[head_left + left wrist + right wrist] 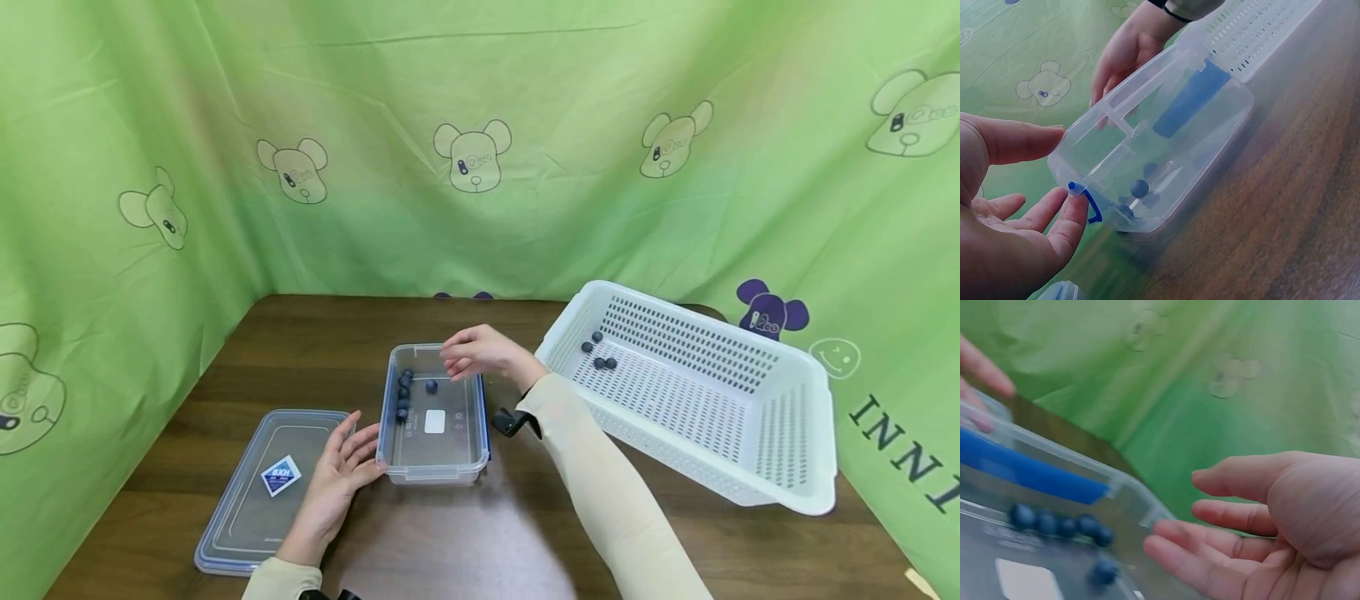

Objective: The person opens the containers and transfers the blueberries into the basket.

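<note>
A clear plastic food container [438, 454] with blue side latches stands on the table. Several blueberries [1066, 525] lie along its left side inside, and a single blueberry [431, 386] sits apart from them. My left hand [343, 471] is at the container's left side, its thumb and fingertips touching the rim and the blue latch [1091, 206] with relaxed fingers. Over the container's far right corner, my right hand [483, 350] hovers with loosely bent fingers and nothing visible between them. To the right, a white perforated basket [678, 375] holds several blueberries [600, 362] near its left end.
A clear lid [247, 500] with a blue edge and a diamond-shaped sticker [281, 475] lies flat on the left. Green printed cloth [382, 233] hangs around the back and sides of the brown wooden table [480, 550].
</note>
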`<state>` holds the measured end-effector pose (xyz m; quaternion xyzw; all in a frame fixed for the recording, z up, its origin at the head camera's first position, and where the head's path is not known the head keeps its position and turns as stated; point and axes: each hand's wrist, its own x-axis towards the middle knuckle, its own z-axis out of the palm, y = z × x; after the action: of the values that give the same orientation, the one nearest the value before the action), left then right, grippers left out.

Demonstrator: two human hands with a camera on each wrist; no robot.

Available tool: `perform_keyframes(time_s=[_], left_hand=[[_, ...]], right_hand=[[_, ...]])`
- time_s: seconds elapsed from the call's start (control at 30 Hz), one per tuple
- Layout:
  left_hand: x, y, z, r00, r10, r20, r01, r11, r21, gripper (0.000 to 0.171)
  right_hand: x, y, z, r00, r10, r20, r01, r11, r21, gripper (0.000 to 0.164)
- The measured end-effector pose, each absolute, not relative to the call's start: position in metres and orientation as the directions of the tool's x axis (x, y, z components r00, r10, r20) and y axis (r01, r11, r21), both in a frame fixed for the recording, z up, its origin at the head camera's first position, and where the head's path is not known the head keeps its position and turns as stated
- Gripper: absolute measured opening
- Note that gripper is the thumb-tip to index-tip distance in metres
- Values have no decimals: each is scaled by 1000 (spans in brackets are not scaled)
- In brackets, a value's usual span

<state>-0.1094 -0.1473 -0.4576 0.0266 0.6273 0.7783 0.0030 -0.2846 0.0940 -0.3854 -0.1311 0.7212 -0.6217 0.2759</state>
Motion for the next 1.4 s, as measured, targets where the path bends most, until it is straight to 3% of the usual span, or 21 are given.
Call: perform_keyframes(time_s=[0.3,0.63,0.87,1.2,1.4], left_hand=[[-108,-149,-459,-999,40,29,21,-203,979,85],[-110,-147,-458,-999,40,36,27,-212,977,85],[-110,-146,-460,-998,43,45,35,-214,976,85],[-109,-148,-461,-998,44,55,44,-213,976,85],[-110,-148,-460,-998,43,53,43,-211,976,84]], right_hand=[[-275,59,-398,-831,-462,-309,56,485,-873,34],[-278,41,-406,-862,-355,-361,-5,718,-696,30],[-277,36,-422,-875,-283,-393,135,637,-759,2],[-275,34,-424,-878,-290,-381,128,624,-771,7],[-277,37,-424,-856,-362,-369,134,534,-835,8]])
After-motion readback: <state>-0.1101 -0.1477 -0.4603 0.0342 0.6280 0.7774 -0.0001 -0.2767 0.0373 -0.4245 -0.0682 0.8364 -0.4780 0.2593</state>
